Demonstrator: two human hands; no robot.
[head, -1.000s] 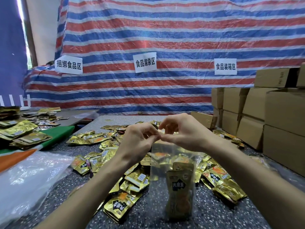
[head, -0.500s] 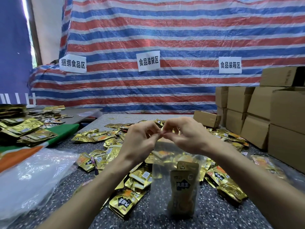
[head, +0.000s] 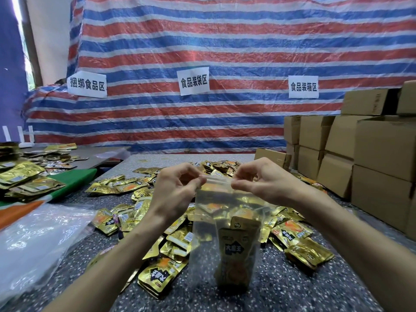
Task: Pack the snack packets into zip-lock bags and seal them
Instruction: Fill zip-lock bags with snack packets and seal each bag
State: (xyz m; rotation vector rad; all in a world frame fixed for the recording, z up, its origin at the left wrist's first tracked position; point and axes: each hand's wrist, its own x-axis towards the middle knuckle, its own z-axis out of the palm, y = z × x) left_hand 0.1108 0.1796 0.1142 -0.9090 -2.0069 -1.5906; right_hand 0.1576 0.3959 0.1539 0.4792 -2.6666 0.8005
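A clear zip-lock bag (head: 209,224) hangs upright over the speckled table (head: 292,287), its bottom near the surface. Gold snack packets (head: 238,251) stand inside it. My left hand (head: 175,194) pinches the left end of the bag's top strip. My right hand (head: 263,183) pinches the right end, so the strip stretches between them. Behind and around the bag lies a wide heap of loose gold snack packets (head: 126,188).
A pile of clear plastic bags (head: 38,239) lies at the left front. More gold packets (head: 24,179) sit on a green and orange cloth at far left. Stacked cardboard boxes (head: 371,158) fill the right side. A striped tarp with paper signs hangs behind.
My two hands, pinched together at the middle of the bag's top a second ago, have moved apart along the strip to its two ends.
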